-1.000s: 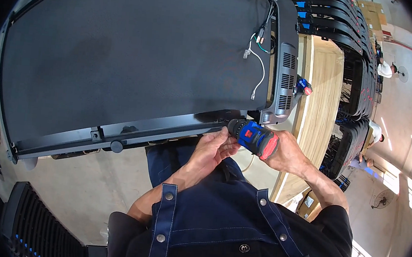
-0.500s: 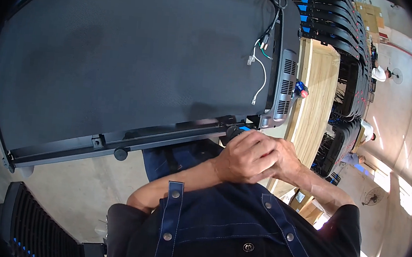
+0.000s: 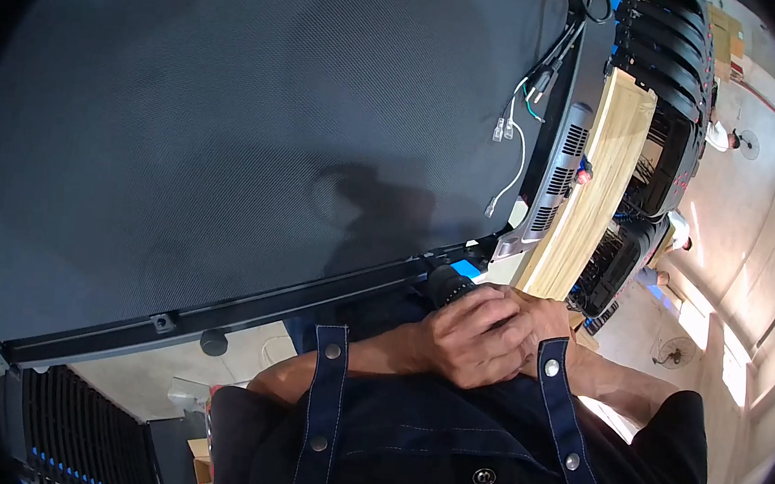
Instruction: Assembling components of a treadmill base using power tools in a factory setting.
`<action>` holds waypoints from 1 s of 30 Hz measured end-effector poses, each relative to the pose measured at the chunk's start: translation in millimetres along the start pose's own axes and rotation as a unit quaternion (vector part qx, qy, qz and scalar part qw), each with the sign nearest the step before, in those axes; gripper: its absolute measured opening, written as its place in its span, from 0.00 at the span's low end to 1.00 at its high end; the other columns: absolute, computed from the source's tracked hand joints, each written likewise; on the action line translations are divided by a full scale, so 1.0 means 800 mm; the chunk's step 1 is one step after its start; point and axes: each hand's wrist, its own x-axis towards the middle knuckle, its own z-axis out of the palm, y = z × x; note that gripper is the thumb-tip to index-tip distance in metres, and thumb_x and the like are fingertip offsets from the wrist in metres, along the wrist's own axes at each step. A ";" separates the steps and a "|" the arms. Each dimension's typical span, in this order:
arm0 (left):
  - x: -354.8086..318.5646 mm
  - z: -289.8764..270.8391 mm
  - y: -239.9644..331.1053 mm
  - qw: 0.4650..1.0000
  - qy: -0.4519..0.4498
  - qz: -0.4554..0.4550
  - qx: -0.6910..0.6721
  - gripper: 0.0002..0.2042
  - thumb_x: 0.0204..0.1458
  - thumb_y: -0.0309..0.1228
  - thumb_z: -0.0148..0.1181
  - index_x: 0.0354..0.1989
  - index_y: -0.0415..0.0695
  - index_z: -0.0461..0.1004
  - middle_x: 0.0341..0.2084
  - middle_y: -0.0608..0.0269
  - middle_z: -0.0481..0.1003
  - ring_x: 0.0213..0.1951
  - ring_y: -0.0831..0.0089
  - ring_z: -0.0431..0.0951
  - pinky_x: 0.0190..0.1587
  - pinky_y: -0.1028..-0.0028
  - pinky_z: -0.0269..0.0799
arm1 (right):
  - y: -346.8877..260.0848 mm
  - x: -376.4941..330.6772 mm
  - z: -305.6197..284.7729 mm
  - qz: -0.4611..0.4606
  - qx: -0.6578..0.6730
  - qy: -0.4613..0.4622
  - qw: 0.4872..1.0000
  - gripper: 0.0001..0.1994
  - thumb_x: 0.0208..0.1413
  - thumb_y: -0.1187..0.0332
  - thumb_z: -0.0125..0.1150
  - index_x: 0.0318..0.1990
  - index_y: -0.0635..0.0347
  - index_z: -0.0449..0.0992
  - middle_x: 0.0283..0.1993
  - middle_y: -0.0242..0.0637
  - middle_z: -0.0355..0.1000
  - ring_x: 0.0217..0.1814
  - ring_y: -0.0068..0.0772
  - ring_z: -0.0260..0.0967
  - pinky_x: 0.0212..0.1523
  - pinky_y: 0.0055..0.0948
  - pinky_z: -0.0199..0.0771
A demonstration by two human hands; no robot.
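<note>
My left hand (image 3: 481, 340) is closed around a black cordless drill (image 3: 448, 287), whose round, marked collar sticks out beyond my fingers. Pressed up behind it, my right hand (image 3: 543, 320) is also closed, with most of its fingers and the tool's body hidden. The drill's front end is at the near side rail (image 3: 289, 290) of a treadmill, close to its right corner and beside a blue patch (image 3: 466, 268). The treadmill's dark woven belt (image 3: 202, 131) spreads out beyond my hands.
Loose wires with clear connectors (image 3: 507, 130) and a black plug (image 3: 543, 78) lie at the belt's right end, by a vented grey cover (image 3: 562, 170). Light wooden boards (image 3: 603, 179) and stacked black frames (image 3: 663, 45) stand to the right. More black parts (image 3: 90, 428) are lower left.
My view has come closer to the treadmill, which fills more of the picture. Both hands sit lower in view, and more of the drill's collar shows.
</note>
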 end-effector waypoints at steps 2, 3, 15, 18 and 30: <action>-0.001 0.003 -0.002 1.000 0.000 -0.001 0.000 0.07 0.45 0.27 0.69 0.27 0.38 0.78 0.38 0.51 0.79 0.39 0.57 0.80 0.41 0.62 0.83 | 0.005 0.000 -0.003 0.012 0.012 -0.023 1.000 0.28 0.42 0.58 0.71 0.53 0.58 0.72 0.38 0.43 0.77 0.35 0.51 0.80 0.31 0.45 0.79; -0.001 0.001 -0.002 1.000 -0.002 -0.006 -0.002 0.07 0.45 0.27 0.69 0.27 0.38 0.78 0.38 0.51 0.79 0.39 0.57 0.80 0.41 0.62 0.83 | 0.006 0.001 -0.002 0.021 0.021 -0.039 0.999 0.29 0.43 0.58 0.71 0.54 0.58 0.71 0.38 0.42 0.77 0.35 0.51 0.80 0.32 0.45 0.80; -0.005 0.003 0.001 0.999 -0.023 0.028 0.027 0.07 0.46 0.31 0.65 0.26 0.40 0.78 0.36 0.55 0.79 0.38 0.60 0.81 0.41 0.62 0.81 | 0.006 -0.003 0.009 0.038 0.039 -0.052 0.997 0.32 0.44 0.61 0.69 0.60 0.55 0.70 0.48 0.41 0.75 0.38 0.52 0.80 0.34 0.46 0.81; -0.014 0.006 0.009 0.998 -0.036 0.033 0.047 0.09 0.44 0.30 0.68 0.31 0.39 0.78 0.36 0.57 0.79 0.39 0.60 0.81 0.41 0.63 0.82 | 0.007 -0.005 0.013 -0.042 0.040 0.009 0.998 0.33 0.44 0.64 0.71 0.61 0.56 0.70 0.58 0.46 0.68 0.41 0.53 0.79 0.39 0.46 0.82; -0.096 -0.224 0.100 0.842 -0.037 -0.123 0.524 0.17 0.55 0.31 0.67 0.51 0.40 0.76 0.45 0.51 0.77 0.52 0.52 0.75 0.55 0.56 0.71 | 0.033 -0.063 0.072 -0.060 0.142 0.004 0.988 0.36 0.48 0.62 0.74 0.66 0.57 0.70 0.34 0.49 0.81 0.40 0.60 0.79 0.45 0.46 0.78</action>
